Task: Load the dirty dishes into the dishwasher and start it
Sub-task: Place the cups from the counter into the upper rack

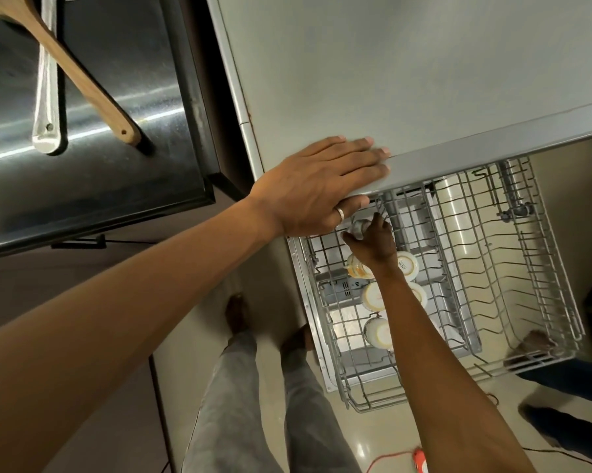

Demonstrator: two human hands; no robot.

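I look straight down at a pulled-out dishwasher rack (492, 302) of grey wire. My left hand (321, 186) lies flat with straight fingers on the front edge of the grey countertop (424, 80) above the rack. My right hand (373, 242) reaches into the rack's far left corner and grips a small grey metal cup (358, 228). Several white cups (378, 332) with gold rims lie upturned in the rack's left lane, partly hidden by my right forearm. A tall steel vessel (458, 213) lies in the middle lane.
A black hob (100, 131) sits left of the counter, with a wooden spatula (83, 76) and a steel ladle handle (47, 107) over it. Another person's foot (535, 344) and leg stand by the rack's right corner. An orange cable (390, 459) lies on the floor.
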